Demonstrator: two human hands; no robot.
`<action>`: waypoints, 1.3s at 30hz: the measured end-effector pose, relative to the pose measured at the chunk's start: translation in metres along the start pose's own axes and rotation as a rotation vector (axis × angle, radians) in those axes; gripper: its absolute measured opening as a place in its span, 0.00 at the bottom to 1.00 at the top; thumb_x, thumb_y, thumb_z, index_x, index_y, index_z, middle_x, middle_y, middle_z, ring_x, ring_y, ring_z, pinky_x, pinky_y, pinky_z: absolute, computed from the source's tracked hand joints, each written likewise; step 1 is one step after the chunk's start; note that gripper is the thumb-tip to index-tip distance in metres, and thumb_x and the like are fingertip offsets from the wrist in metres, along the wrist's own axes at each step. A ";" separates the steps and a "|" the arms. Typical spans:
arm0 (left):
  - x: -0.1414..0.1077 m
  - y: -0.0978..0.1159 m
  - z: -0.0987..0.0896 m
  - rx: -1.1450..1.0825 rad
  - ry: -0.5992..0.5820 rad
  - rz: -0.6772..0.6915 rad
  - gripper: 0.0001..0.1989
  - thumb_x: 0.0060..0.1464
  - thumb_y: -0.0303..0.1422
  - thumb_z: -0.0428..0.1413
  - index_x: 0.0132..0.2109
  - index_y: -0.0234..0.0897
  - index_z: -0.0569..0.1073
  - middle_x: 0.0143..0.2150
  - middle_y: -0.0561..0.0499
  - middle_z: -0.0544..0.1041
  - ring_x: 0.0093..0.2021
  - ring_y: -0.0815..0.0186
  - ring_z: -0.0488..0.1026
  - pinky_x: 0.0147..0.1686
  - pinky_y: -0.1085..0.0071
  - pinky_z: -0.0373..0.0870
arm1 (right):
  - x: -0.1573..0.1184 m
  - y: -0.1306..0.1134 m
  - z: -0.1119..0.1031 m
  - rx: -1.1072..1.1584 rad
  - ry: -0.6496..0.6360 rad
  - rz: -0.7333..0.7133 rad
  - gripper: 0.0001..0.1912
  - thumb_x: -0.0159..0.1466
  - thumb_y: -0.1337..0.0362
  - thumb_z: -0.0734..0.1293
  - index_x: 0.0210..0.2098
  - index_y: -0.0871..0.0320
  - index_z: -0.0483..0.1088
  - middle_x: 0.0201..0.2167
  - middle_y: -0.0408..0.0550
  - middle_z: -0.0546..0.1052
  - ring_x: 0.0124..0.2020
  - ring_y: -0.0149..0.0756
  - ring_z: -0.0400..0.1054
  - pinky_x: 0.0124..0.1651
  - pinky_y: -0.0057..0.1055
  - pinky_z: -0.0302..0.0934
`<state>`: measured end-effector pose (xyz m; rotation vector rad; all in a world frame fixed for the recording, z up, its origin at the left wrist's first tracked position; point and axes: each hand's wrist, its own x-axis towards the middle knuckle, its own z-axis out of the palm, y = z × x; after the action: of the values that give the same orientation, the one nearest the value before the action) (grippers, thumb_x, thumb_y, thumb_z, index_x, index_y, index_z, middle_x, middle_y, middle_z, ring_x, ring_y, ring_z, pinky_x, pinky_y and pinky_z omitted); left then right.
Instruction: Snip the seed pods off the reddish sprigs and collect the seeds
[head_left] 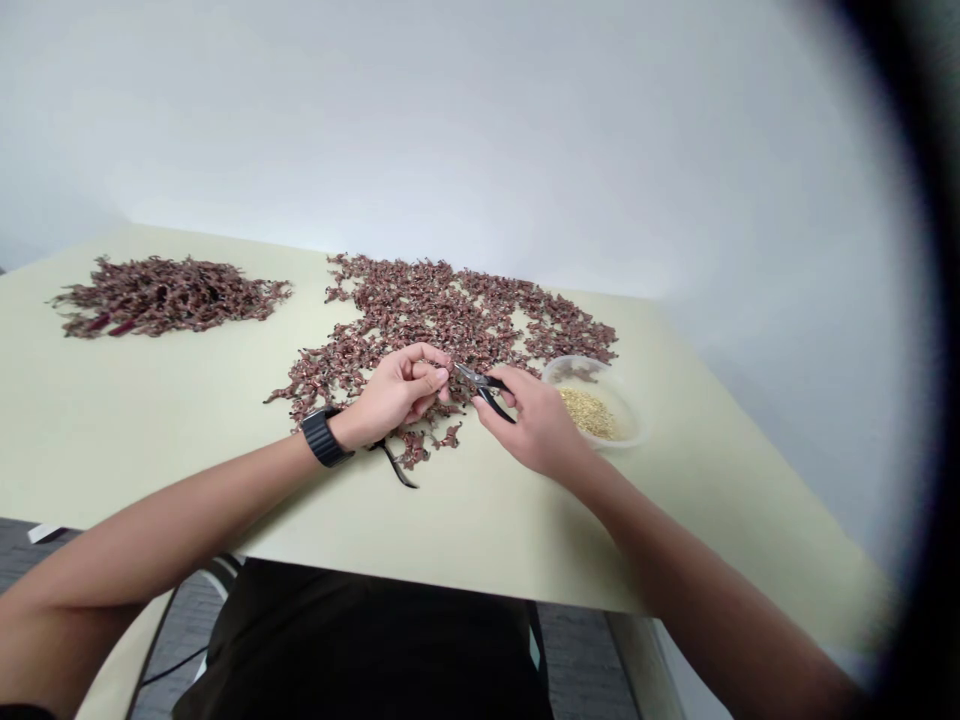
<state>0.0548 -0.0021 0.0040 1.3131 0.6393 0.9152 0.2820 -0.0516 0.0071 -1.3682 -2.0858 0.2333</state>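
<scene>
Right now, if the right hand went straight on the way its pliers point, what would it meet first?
Most likely the left hand: the pliers in the right hand aim at its fingertips, though the exact gap is unclear.

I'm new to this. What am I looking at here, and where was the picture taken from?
There's no machine, just a person working bare-handed, seen by a camera worn on the head, looking forward and down. On the pale table lie a spread of reddish-brown pieces and, to its left, a separate pile. On the right stands a translucent bowl with golden bits. The right hand holds black-handled pliers, tip close to the left hand. Anything pinched there is too small to identify.
</scene>
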 end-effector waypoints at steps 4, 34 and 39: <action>0.000 0.002 0.000 0.006 -0.001 -0.011 0.18 0.58 0.43 0.63 0.48 0.36 0.70 0.29 0.53 0.76 0.17 0.77 0.58 0.13 0.81 0.54 | 0.000 0.000 -0.001 0.007 0.004 0.003 0.14 0.68 0.54 0.64 0.47 0.56 0.70 0.31 0.47 0.70 0.31 0.38 0.62 0.36 0.34 0.55; 0.001 0.005 -0.001 0.104 0.002 0.055 0.18 0.60 0.42 0.62 0.49 0.34 0.70 0.28 0.53 0.76 0.17 0.78 0.57 0.15 0.80 0.52 | -0.004 0.000 0.005 -0.086 0.109 -0.072 0.16 0.67 0.56 0.66 0.51 0.58 0.68 0.41 0.53 0.75 0.37 0.41 0.69 0.40 0.35 0.61; 0.001 0.006 0.001 0.106 0.009 0.038 0.18 0.60 0.42 0.62 0.49 0.33 0.71 0.27 0.53 0.75 0.16 0.78 0.57 0.15 0.80 0.52 | -0.003 0.002 0.000 -0.135 0.110 -0.120 0.16 0.68 0.57 0.65 0.52 0.58 0.68 0.41 0.55 0.76 0.40 0.44 0.71 0.42 0.38 0.65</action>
<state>0.0549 -0.0018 0.0098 1.4207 0.6792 0.9288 0.2843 -0.0531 0.0052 -1.2965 -2.1142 -0.0333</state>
